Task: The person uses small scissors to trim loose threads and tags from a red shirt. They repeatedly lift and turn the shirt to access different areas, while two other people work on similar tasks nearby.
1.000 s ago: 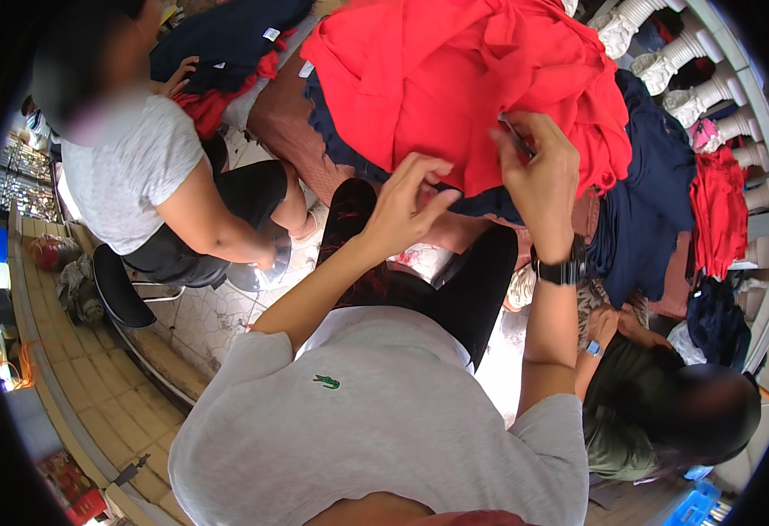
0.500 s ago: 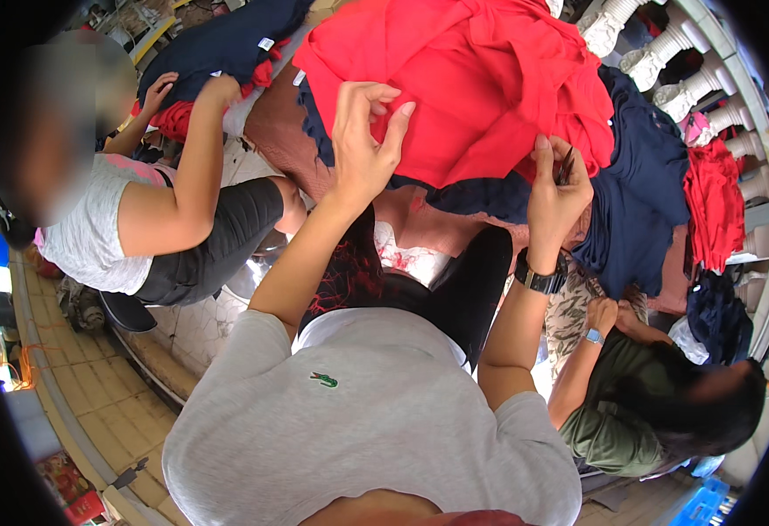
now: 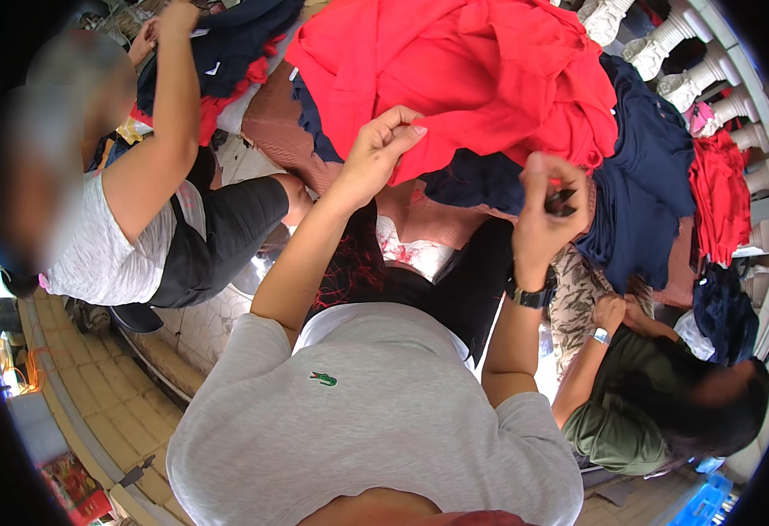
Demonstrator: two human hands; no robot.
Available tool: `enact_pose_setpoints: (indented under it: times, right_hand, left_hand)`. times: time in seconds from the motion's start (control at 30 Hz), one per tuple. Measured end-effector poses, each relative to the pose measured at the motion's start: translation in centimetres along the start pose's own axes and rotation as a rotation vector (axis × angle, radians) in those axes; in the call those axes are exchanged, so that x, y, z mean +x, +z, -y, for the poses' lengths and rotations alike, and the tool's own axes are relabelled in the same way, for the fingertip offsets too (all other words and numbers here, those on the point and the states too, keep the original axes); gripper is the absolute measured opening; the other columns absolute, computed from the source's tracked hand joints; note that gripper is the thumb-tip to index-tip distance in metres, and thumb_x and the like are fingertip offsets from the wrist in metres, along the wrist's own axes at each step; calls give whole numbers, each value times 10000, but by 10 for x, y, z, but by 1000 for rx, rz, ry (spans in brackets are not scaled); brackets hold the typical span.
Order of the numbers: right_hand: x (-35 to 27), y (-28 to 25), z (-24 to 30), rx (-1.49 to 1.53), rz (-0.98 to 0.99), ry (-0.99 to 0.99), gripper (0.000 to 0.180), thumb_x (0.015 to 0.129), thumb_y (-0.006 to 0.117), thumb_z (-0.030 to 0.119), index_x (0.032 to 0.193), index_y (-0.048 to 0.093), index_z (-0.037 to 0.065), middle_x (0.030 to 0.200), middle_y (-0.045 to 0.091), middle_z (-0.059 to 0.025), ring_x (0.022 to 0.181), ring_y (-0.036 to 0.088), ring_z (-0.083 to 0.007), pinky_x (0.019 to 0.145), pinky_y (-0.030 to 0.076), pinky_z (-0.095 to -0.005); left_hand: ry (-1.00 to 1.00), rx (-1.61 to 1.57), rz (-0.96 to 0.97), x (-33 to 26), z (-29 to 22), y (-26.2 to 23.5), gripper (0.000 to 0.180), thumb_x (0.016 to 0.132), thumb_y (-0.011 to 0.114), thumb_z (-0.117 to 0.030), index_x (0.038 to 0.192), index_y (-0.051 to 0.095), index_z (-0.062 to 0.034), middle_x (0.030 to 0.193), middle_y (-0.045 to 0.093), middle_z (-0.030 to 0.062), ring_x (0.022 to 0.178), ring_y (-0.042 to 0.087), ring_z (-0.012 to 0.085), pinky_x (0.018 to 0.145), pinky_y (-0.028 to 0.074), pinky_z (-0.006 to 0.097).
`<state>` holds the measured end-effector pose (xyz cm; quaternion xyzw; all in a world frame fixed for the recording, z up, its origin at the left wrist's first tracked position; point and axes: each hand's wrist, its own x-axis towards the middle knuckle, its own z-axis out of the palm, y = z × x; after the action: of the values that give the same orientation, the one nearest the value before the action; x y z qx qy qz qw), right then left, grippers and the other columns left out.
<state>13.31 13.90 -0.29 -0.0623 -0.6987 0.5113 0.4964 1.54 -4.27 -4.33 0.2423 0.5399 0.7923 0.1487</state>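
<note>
While the left hand (image 3: 374,159) pinched the near edge of the red fabric (image 3: 463,83), likely to steady it, the right hand (image 3: 549,209) gripped small dark snips (image 3: 563,202) beside that fabric, heaped over navy cloth (image 3: 477,181).

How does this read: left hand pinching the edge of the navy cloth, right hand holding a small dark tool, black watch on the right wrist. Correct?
One miss: the head view shows the left hand pinching the red cloth, not navy. The right hand does hold a small dark tool, with the black watch on that wrist.
</note>
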Motion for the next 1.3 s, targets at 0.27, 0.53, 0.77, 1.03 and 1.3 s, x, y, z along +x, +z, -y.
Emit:
enact_pose_setpoints:
  times: [0.27, 0.53, 0.77, 1.03, 1.3]
  right_hand:
    - [-41, 5, -9, -325, 979, 177, 231, 864, 800, 143, 996, 708, -23, 736, 675, -78, 601, 514, -73, 554, 416, -245]
    - [10, 15, 61, -96, 895, 353, 279, 871, 789, 175, 983, 696, -63, 819, 732, -160, 749, 731, -208, 643, 524, -309]
    - [28, 102, 21, -84, 567, -62, 183, 853, 722, 34, 1024, 697, -26, 919, 699, -140, 742, 683, -251, 665, 515, -346]
    - [79, 164, 29, -147, 512, -495, 298, 797, 628, -46, 1067, 699, 59, 1043, 672, -123, 836, 686, -345, 713, 554, -443]
    - [147, 201, -3, -417, 742, -567, 299, 803, 615, 18, 1074, 703, 107, 1095, 676, -123, 939, 680, -381, 773, 560, -481]
  left_hand:
    - [-139, 356, -20, -25, -48, 4, 231, 1070, 538, -217, 1143, 653, -31, 996, 684, 20, 817, 600, 62, 683, 471, 206]
    - [783, 1190, -601, 6, -34, -25, 526, 740, 870, -155, 1140, 570, 6, 1116, 513, 152, 996, 543, 283, 779, 491, 372]
    - [499, 911, -565, 28, -21, -46, 421, 818, 654, 22, 1214, 510, -2, 1144, 548, 203, 1058, 577, 310, 955, 470, 391]
    - [393, 239, -352, 5, -63, -65, 365, 979, 514, 112, 1320, 464, -9, 1270, 606, 139, 1191, 597, 165, 1003, 474, 288]
    - [443, 210, -264, -6, -123, -56, 348, 995, 542, 59, 1328, 469, -9, 1249, 639, 133, 1167, 607, 157, 1032, 463, 293]
